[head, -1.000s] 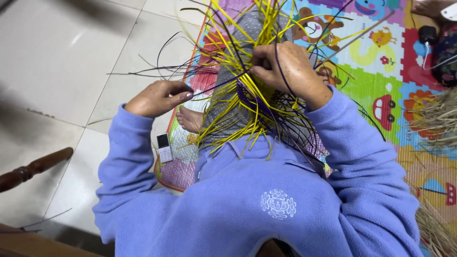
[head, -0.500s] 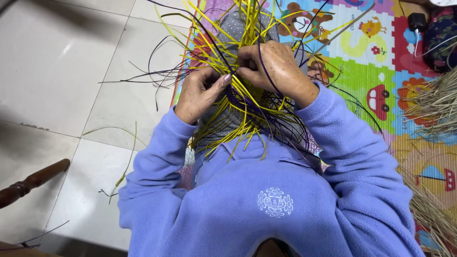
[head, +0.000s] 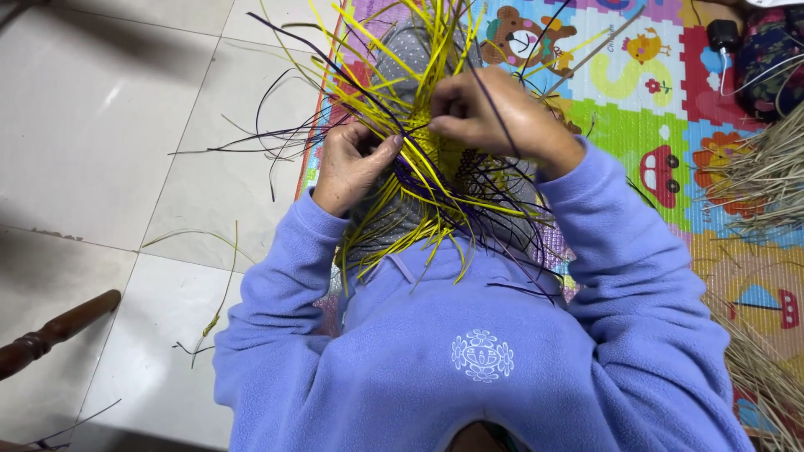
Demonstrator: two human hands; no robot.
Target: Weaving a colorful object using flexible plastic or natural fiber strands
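Note:
A loose woven piece of yellow strips (head: 423,151) and dark purple strips (head: 469,197) rests on my lap over grey trousers (head: 400,50). My left hand (head: 350,163) pinches yellow and purple strands at the piece's left side. My right hand (head: 494,113) grips strands at its upper right, fingers curled around them. Both hands sit close together at the woven centre. Long free ends fan out up, left and down over my lilac fleece sleeves (head: 285,293).
A colourful foam play mat (head: 645,92) lies under me on the right, pale floor tiles (head: 100,125) on the left. Dry straw bundles (head: 766,176) lie at the right edge. A dark wooden furniture leg (head: 50,335) juts in at lower left. Stray strips (head: 222,285) lie on the tiles.
My left hand has moved from the left side in to the woven centre beside my right hand. Both hands now hold strands close together.

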